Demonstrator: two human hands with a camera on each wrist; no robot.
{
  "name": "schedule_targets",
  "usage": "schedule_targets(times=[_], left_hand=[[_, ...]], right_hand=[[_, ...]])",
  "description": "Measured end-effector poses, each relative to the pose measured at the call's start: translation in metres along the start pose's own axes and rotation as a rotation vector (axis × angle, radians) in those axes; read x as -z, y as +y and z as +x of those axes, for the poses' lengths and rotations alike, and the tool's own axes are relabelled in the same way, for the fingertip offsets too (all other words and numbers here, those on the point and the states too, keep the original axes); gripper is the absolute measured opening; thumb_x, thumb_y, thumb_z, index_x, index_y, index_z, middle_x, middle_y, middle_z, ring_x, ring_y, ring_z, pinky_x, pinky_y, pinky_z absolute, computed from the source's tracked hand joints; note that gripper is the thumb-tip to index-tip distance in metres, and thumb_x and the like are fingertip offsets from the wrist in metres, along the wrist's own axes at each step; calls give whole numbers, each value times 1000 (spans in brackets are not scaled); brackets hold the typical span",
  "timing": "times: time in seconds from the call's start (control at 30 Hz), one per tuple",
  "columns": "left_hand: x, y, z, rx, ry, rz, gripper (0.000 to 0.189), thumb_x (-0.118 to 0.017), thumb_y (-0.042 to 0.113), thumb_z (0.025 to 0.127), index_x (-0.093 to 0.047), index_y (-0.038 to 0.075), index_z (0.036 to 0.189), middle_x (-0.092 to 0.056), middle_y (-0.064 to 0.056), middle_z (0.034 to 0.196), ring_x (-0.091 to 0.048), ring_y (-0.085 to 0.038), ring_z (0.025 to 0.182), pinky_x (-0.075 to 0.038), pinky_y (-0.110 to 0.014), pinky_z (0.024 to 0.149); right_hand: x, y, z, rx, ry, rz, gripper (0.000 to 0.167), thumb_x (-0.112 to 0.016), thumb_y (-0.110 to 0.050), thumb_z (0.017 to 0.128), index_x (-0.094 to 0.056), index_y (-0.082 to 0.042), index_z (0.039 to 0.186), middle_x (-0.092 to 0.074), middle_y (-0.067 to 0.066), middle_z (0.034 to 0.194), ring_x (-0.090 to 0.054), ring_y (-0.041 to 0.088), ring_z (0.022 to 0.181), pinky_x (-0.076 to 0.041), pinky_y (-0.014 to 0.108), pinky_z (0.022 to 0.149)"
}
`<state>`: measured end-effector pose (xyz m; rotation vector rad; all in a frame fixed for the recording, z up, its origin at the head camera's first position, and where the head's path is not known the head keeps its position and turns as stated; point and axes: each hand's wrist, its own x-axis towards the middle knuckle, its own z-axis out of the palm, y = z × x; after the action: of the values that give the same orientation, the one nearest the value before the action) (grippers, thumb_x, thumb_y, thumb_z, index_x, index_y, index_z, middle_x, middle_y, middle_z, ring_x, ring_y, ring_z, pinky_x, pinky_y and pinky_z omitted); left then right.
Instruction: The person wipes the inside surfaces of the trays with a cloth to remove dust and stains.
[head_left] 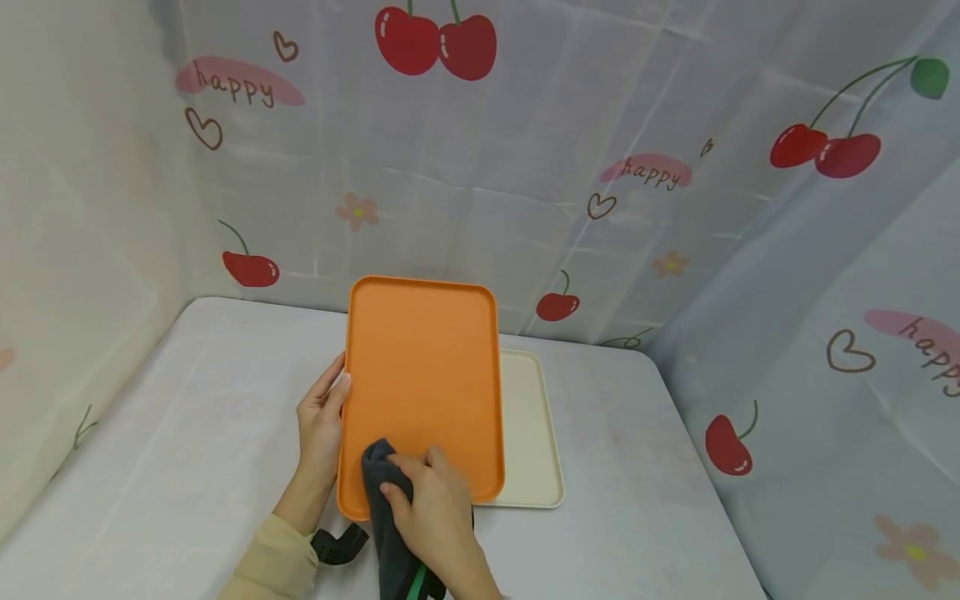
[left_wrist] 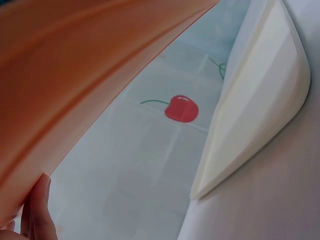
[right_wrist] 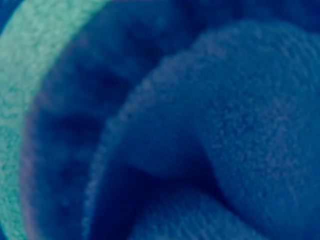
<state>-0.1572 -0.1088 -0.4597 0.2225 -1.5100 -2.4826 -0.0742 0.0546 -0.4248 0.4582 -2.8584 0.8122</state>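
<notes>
My left hand (head_left: 322,425) grips the left edge of an orange tray (head_left: 427,367), thumb on its front face and the other fingers behind. The tray is raised off the table; its underside fills the upper left of the left wrist view. My right hand (head_left: 438,508) pinches a dark grey cloth (head_left: 386,500) against the tray's lower left part. Folds of the cloth (right_wrist: 260,110), with a green strip at one side, cover the right wrist view and hide the fingers there. Behind the orange tray a cream tray (head_left: 525,433) lies on the table, partly covered from sight.
The table has a white cover (head_left: 195,433). Around its back and sides hang white curtains (head_left: 487,217) printed with cherries, hearts and flowers. A black curved piece (head_left: 341,543) shows by the left wrist.
</notes>
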Motion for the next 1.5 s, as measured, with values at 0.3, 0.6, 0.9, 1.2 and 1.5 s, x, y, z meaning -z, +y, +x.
schedule_targets(times=[0.3,0.6,0.9,1.2,1.5], left_hand=[[-3,-1,0,-12,10,52,44,-57,23,100,-52,13,142,-67,15,116,-66,-4,95,-57,-18,77],[-3,0,1,-5,5,38,44,-56,21,100,-51,10,143,-70,15,107,-68,-5,88,-58,-19,73],[-1,2,1,11,11,86,43,-57,24,100,-53,16,142,-70,15,106,-68,-5,88,-58,-20,73],[2,0,3,7,-10,69,45,-58,28,99,-52,17,143,-70,12,108,-69,-6,88,-59,-22,72],[0,-2,2,6,-14,27,46,-59,26,99,-52,15,143,-70,10,109,-69,-6,87,-59,-22,73]], right_hand=[[-6,-12,5,109,-64,-38,30,-75,-32,85,-73,-26,115,-55,-6,81,-44,0,64,-35,12,55],[-8,-13,3,122,-89,-22,30,-75,-33,85,-73,-26,114,-52,-8,79,-38,-2,61,-31,12,53],[-6,-13,3,122,-213,-23,28,-73,-35,87,-73,-27,114,-51,-9,79,-36,-1,59,-30,13,50],[-5,-12,2,125,-307,6,25,-72,-34,88,-75,-23,111,-59,-9,88,-44,-2,66,-34,12,54],[0,-6,-1,30,-339,63,25,-72,-35,88,-75,-24,110,-61,-11,90,-50,0,73,-37,15,59]])
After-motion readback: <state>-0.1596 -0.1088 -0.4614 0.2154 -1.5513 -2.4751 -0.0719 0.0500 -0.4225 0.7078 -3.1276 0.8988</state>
